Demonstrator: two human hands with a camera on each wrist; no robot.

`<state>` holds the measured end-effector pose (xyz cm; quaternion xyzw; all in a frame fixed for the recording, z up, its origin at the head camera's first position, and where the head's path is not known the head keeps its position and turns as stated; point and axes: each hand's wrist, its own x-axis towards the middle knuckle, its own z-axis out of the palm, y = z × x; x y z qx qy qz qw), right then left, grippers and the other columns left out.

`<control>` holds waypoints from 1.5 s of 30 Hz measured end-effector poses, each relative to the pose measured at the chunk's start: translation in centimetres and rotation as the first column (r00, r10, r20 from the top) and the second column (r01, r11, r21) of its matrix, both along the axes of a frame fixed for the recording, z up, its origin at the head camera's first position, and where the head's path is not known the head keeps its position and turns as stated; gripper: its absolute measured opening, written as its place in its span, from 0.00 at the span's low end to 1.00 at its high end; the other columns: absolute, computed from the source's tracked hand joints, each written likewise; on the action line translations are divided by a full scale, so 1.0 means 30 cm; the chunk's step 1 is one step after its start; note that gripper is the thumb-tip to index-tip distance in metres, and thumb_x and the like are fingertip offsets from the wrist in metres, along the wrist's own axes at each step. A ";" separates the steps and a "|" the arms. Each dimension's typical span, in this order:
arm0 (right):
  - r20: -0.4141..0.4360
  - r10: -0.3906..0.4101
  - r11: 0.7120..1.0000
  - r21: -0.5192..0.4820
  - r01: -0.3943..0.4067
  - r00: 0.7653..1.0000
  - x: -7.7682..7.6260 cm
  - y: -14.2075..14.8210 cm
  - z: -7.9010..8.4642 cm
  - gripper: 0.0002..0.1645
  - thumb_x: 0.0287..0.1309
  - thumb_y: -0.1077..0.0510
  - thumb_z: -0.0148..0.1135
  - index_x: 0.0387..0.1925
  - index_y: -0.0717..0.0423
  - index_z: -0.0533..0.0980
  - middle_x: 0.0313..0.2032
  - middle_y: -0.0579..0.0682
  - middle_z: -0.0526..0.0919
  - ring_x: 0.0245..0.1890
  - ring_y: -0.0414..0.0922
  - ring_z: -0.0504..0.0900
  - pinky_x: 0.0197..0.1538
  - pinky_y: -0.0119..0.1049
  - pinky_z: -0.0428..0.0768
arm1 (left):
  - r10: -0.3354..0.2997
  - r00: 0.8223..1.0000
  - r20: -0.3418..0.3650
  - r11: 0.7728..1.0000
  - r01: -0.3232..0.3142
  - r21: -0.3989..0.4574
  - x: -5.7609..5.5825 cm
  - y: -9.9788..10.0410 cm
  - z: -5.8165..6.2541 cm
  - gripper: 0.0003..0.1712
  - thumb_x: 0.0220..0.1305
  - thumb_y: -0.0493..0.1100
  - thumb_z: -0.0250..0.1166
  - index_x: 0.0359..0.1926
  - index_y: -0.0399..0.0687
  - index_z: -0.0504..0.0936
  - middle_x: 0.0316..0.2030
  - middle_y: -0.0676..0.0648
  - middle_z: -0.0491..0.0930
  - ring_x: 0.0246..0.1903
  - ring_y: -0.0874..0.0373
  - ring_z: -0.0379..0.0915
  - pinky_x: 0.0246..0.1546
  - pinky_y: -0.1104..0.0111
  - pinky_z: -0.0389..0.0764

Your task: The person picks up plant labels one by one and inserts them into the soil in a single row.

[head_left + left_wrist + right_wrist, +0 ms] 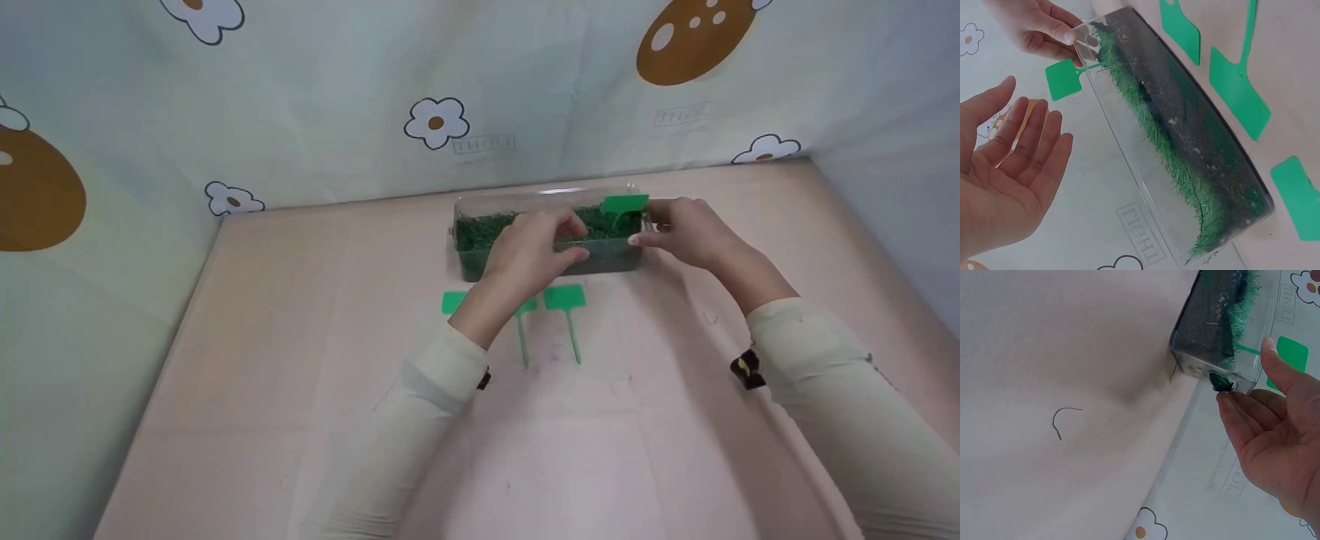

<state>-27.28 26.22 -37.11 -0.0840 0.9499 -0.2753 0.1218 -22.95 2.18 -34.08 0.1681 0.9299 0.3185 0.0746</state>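
Green grass (480, 229) fills a clear plastic box (607, 259) at the upper middle of the head view. One green plant tag (626, 203) stands in the grass near the box's right end. The right hand (690, 231) grips that end with thumb and fingers. The left hand (529, 244) hangs near the box, its fingers apart, holding nothing. Three loose tags (564, 297) lie on the counter (300, 337), just below the box in the frame. I think the step in hand is holding the box steady. The next move calls for a soft touch, so the standing tag does not tip. The box is long, with dark, dirt-like stuff (1185, 107) under the grass.
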 end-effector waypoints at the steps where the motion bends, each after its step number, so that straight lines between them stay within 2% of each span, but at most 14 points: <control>1: 0.001 0.001 1.000 0.002 -0.001 1.000 0.000 0.000 0.001 0.30 0.67 0.52 0.64 0.66 0.60 0.71 0.65 0.65 0.74 0.68 0.64 0.70 0.68 0.61 0.68 | 0.000 1.000 0.001 1.000 0.000 -0.007 0.005 -0.002 -0.003 0.16 0.66 0.50 0.68 0.53 0.56 0.82 0.54 0.53 0.83 0.56 0.58 0.78 0.56 0.63 0.79; 8: -0.018 0.009 1.000 0.004 -0.009 1.000 0.000 0.006 0.004 0.28 0.67 0.55 0.63 0.64 0.60 0.72 0.64 0.65 0.75 0.67 0.64 0.71 0.67 0.61 0.69 | -0.023 1.000 0.000 0.999 0.023 -0.031 0.023 0.003 -0.028 0.17 0.66 0.50 0.67 0.54 0.55 0.82 0.53 0.53 0.83 0.54 0.58 0.79 0.52 0.64 0.81; 15: -0.009 0.005 1.000 0.007 -0.005 1.000 -0.002 0.001 0.004 0.28 0.67 0.53 0.63 0.65 0.60 0.72 0.64 0.65 0.75 0.67 0.64 0.71 0.67 0.61 0.69 | -0.019 0.999 0.040 0.999 0.021 -0.036 0.036 0.008 -0.055 0.18 0.66 0.50 0.68 0.54 0.55 0.81 0.52 0.53 0.84 0.52 0.59 0.81 0.53 0.65 0.81; 25: -0.006 0.008 1.000 0.008 -0.008 1.000 -0.004 0.000 0.004 0.28 0.67 0.53 0.63 0.64 0.59 0.72 0.64 0.65 0.75 0.66 0.64 0.71 0.67 0.62 0.69 | -0.026 0.991 0.134 0.992 0.042 -0.116 0.053 0.020 -0.098 0.21 0.65 0.56 0.67 0.55 0.55 0.81 0.51 0.53 0.84 0.48 0.60 0.80 0.48 0.66 0.81; 45: -0.005 0.004 1.000 0.014 -0.004 1.000 -0.001 -0.004 -0.001 0.29 0.67 0.52 0.63 0.65 0.60 0.71 0.64 0.65 0.75 0.67 0.65 0.71 0.67 0.62 0.69 | -0.025 0.977 0.210 0.984 0.061 -0.165 0.067 0.025 -0.162 0.22 0.64 0.57 0.68 0.54 0.53 0.81 0.47 0.54 0.85 0.47 0.61 0.81 0.47 0.66 0.81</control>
